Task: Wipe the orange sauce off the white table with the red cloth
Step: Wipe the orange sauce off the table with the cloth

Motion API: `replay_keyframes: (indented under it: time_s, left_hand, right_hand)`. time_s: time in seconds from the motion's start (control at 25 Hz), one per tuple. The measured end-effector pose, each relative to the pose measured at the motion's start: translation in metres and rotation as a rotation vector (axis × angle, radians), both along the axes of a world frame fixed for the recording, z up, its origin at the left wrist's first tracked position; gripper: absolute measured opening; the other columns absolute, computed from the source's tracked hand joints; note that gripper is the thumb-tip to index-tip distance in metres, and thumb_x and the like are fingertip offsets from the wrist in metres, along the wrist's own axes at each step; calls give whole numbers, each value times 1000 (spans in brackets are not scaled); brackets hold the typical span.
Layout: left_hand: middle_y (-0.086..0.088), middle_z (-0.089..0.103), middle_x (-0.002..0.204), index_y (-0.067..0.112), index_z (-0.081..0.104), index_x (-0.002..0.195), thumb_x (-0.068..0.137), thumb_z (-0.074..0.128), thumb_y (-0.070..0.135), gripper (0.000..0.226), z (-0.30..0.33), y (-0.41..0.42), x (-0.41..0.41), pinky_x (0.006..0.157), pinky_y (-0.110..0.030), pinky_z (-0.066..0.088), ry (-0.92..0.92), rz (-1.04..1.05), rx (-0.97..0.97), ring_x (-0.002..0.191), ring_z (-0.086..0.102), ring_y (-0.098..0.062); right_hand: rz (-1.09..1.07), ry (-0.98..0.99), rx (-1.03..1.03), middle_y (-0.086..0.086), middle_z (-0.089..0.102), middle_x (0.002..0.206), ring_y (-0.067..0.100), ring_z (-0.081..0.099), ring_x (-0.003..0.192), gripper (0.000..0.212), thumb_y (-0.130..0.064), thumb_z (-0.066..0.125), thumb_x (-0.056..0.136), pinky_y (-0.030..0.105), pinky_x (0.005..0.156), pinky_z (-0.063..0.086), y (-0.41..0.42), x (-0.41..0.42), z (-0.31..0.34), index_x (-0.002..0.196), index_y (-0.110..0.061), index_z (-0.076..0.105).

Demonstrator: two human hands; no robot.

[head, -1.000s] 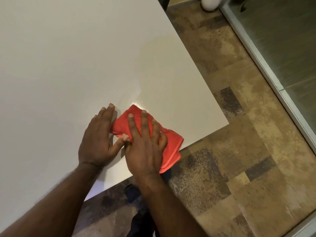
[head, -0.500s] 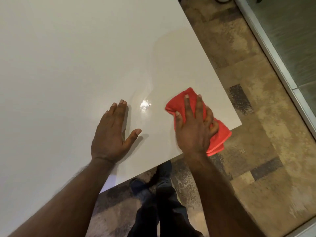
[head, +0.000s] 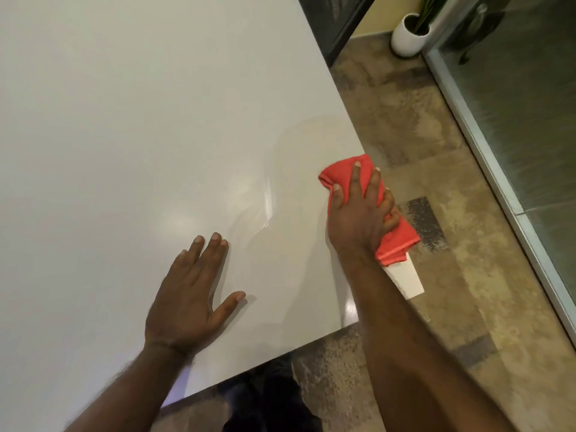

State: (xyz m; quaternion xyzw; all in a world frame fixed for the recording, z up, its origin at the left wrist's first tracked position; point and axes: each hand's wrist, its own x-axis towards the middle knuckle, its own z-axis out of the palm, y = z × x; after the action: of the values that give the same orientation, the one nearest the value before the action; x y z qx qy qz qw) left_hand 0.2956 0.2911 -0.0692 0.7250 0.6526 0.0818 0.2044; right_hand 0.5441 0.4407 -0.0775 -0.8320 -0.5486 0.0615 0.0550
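Right hand [head: 358, 213] presses down on the bunched red cloth [head: 396, 241], right of centre of the frame, at the table's right edge. Fingers [head: 353, 179] are spread over the top of the cloth, thumb side curled round its right flank, so it is pinned and partly gripped. The cloth's lower-right end hangs past the edge over the floor [head: 436, 307].

Left hand [head: 190, 297] lies flat, lower centre, palm down on the table [head: 124, 120], fingers together, thumb out, holding nothing. Looks like bracing.

No orange sauce visible anywhere on the white top. Only a glossy wet-looking streak [head: 265, 198] with curved edges, centre of frame, between the two hands. My read: wipe is nearly or fully done, damp film left.

Risks:
- Cloth is at the edge, part already off it. One more push right could sweep residue onto the floor or let the cloth slip off, since only the palm pins it.
- Bunched cloth gives a small contact patch, so it may smear and leave streaks rather than lift.
- Any sauce under the cloth or hand is hidden, cannot tell; a dirty fold dragged back would re-soil the clean area.
- Left palm sits near the wet patch; on a glossy top it could slide if leaned on.

White pot [head: 406, 35] with a plant, upper right, well apart, no concern.
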Motion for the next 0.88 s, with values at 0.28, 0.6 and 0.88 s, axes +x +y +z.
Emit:
replay_keyframes:
  time_s: [0.28, 0.6, 0.88]
  left_hand:
    - [2, 23, 163, 19, 22, 156, 93, 33, 68, 81, -2, 2, -1, 120, -35, 14, -10, -2, 33, 151, 14, -18]
    - [-1, 24, 162, 14, 27, 154, 93, 31, 70, 83, -4, 2, -1, 120, -36, 14, 18, -8, 43, 151, 14, -19]
    - [0, 25, 161, 14, 28, 154, 92, 32, 71, 85, -3, 0, 0, 120, -38, 16, -3, 6, 69, 151, 16, -19]
  right_hand:
    - [-14, 13, 12, 3, 22, 161, 36, 34, 133, 58, -53, 30, 97, 52, 101, 27, 80, -29, 2, 151, -35, 21]
    - [232, -19, 23, 2, 22, 161, 36, 31, 137, 59, -54, 32, 96, 53, 105, 24, 85, -71, 1, 151, -34, 22]
    - [466, 29, 13, -4, 33, 156, 31, 42, 124, 49, -49, 33, 98, 48, 92, 33, 54, -82, 14, 146, -36, 33]
